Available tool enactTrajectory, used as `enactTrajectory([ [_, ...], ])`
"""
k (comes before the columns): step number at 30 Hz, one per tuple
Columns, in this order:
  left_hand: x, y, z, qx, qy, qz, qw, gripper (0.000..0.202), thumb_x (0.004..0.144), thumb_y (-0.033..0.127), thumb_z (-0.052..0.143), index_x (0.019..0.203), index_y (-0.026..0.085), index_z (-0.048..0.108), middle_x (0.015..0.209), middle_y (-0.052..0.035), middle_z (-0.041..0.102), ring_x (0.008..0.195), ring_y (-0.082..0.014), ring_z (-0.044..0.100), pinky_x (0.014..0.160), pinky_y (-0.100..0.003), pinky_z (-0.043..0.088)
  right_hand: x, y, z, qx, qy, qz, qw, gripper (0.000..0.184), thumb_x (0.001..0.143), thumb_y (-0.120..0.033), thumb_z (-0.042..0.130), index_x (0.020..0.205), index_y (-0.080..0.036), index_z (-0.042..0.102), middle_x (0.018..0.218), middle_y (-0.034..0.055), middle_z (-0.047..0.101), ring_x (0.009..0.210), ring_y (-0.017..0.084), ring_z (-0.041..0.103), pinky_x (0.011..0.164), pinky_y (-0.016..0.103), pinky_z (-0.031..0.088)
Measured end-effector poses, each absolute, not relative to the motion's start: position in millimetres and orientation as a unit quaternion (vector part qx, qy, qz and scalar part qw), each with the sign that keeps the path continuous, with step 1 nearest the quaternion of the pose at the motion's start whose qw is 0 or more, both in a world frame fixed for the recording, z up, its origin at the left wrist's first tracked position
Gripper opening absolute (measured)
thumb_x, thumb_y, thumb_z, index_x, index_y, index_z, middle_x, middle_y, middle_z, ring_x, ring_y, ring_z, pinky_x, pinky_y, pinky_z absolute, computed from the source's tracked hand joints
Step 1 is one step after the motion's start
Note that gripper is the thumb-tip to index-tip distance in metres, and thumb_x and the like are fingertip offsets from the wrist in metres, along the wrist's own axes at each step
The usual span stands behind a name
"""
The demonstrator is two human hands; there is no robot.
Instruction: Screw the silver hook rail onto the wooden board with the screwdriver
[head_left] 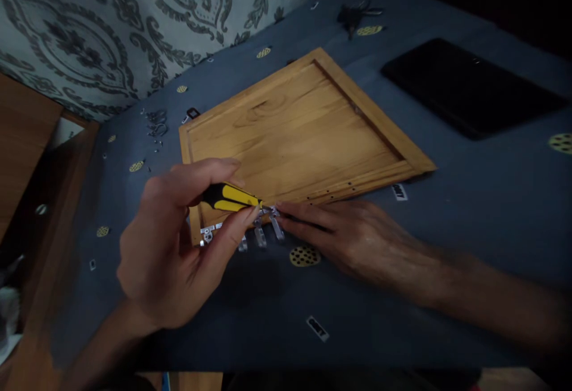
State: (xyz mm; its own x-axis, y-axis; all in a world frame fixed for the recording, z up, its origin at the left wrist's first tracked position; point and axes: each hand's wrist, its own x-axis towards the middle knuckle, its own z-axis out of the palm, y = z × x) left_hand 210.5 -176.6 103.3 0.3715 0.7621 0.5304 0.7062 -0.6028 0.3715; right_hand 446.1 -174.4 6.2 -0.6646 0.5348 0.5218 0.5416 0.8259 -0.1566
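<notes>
A framed wooden panel (pixel 286 135) lies on the blue cloth. Small silvery metal fittings (pixel 260 235) with hanging tabs line its near edge, toward the left. My left hand (pixel 174 242) grips a yellow and black screwdriver (pixel 235 197) between thumb and fingers. Its tip points at the rightmost fitting; the exact contact is too small to tell. From the other side, my right hand (pixel 361 236) reaches in with its index and middle fingers stretched out, their tips touching that same fitting. Its thumb is hidden. Several small dark holes run along the panel's edge to the right.
Small metal rings and screws (pixel 156 126) lie left of the panel. A black tablet-like slab (pixel 473 87) rests at the right, and a dark object (pixel 357 16) lies at the back. Patterned wallpaper (pixel 192 3) borders the table behind; wooden furniture (pixel 27 140) stands at the left.
</notes>
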Motion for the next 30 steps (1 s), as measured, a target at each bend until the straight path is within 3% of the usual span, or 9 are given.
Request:
enactTrajectory([
  [4,213.6,-174.8,100.2,0.82,0.43,0.377,0.014,0.049,0.091,0.02,0.076,0.134,0.039,0.062,0.116,0.0045,0.072,0.101,-0.0201,0.074,0.088,-0.037,0.066,446.5,-175.5,5.1,-0.306,-0.917,0.007,0.257,0.048,0.092,0.003,0.047,0.13,-0.017,0.069,0.133,0.0088,0.072,0.088,0.019,0.077,0.076,0.032,0.065],
  [9,213.1,-175.6,102.1,0.817,0.464,0.342,0.028,0.043,0.089,0.029,0.078,0.129,0.038,0.063,0.11,0.0042,0.073,0.095,-0.0206,0.074,0.081,-0.039,0.065,446.6,-175.4,6.0,-0.301,-0.914,0.012,0.272,0.046,0.091,0.005,0.047,0.126,-0.014,0.07,0.133,0.0093,0.073,0.091,0.021,0.077,0.074,0.033,0.066],
  [14,213.9,-174.6,103.2,0.827,0.428,0.363,0.02,0.05,0.089,0.019,0.077,0.133,0.039,0.064,0.112,0.0038,0.073,0.097,-0.0219,0.074,0.084,-0.042,0.066,445.8,-174.8,6.0,-0.298,-0.914,-0.006,0.273,0.045,0.091,0.005,0.047,0.123,-0.014,0.071,0.131,0.0088,0.073,0.083,0.021,0.077,0.068,0.033,0.065],
  [21,217.9,-175.6,108.5,0.832,0.421,0.342,0.116,0.066,0.091,0.002,0.067,0.142,0.043,0.055,0.118,0.0024,0.07,0.11,-0.0238,0.07,0.095,-0.049,0.062,445.9,-175.2,7.1,-0.305,-0.917,-0.018,0.255,0.048,0.088,0.004,0.05,0.125,-0.016,0.071,0.131,0.008,0.074,0.069,0.018,0.073,0.06,0.031,0.061],
  [30,219.1,-173.0,107.4,0.831,0.415,0.346,0.127,0.051,0.092,0.011,0.071,0.135,0.036,0.06,0.117,0.0024,0.07,0.102,-0.0221,0.071,0.085,-0.044,0.063,447.4,-174.9,7.3,-0.313,-0.921,0.008,0.23,0.053,0.089,0.003,0.049,0.132,-0.019,0.068,0.136,0.0086,0.071,0.081,0.019,0.076,0.07,0.032,0.065],
])
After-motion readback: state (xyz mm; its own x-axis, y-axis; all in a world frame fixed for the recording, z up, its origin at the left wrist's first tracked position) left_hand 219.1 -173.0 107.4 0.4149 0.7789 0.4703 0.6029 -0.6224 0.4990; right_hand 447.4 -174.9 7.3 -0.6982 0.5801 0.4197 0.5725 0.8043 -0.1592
